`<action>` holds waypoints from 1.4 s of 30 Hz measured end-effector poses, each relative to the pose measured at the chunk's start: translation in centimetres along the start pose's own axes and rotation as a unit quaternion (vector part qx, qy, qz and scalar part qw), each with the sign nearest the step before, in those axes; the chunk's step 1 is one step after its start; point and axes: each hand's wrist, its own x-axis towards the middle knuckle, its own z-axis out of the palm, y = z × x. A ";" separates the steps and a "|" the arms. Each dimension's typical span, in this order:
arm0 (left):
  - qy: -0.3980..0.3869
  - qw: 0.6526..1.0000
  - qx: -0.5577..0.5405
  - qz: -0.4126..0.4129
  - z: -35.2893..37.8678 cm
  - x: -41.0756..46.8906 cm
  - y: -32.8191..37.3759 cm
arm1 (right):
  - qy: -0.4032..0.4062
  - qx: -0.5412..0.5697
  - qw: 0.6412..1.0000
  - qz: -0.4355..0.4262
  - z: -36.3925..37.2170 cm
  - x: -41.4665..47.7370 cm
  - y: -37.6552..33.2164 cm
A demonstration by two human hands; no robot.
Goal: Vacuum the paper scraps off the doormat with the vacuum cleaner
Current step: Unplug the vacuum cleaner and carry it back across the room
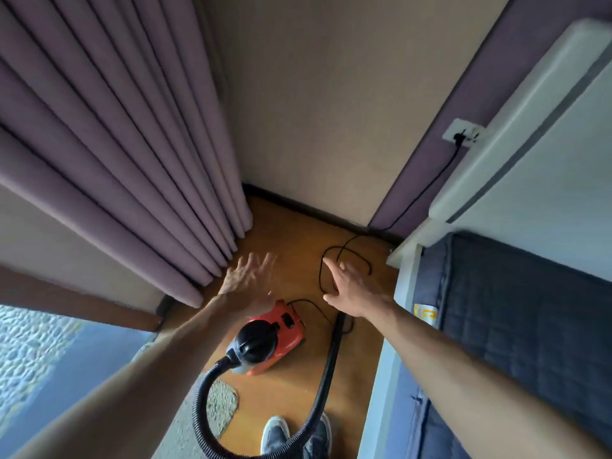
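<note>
**Both hands spread and empty above the vacuum cleaner**

Seen from above, looking down a narrow strip of wooden floor [291, 233] between purple curtains [109, 144] and a bed. Left hand [248, 286] stretched forward with fingers fanned wide, palm down, holding nothing, blurred at the fingertips, close beside the curtain hem. Right hand [351, 289] likewise reached out, fingers splayed, thumb apart, gripping nothing; overlapping the loop of black power cord [344, 256] in the picture, contact with it impossible to tell.

Below and between the 2 hands, a red vacuum cleaner [268, 336] resting on the floor, black domed top toward the camera. From its near end, a black ribbed hose [205, 402] curving down and round past the 2 grey shoes [275, 432] at the bottom edge, then running back up as a straight black tube [334, 352] lying on the floor to the right of the machine. Power cord trailing from the vacuum's far end, coiling on the floor, then climbing the purple wall to a white wall socket [463, 132], plug in place.

Doormat [220, 405]: a speckled, light-coloured piece just inside the hose's curve, near the left shoe, only partly visible. Paper scraps too small to make out on it.

At right, a dark blue quilted mattress [516, 313] on a white frame.
</note>
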 end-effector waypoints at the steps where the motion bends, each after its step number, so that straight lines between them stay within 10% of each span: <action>1: 0.021 1.000 0.002 0.008 -2.0 -0.6 0.5 | 0.014 0.003 1.000 -0.001 -2.1 -1.1 -0.6; 18: 0.151 0.972 0.068 0.164 -22.5 -5.5 12.0 | 0.241 -0.089 0.966 0.027 -24.4 -15.8 -0.4; 42: 0.134 0.975 0.101 0.142 -26.4 12.8 26.1 | 0.240 -0.013 0.967 0.086 -33.5 -6.0 20.3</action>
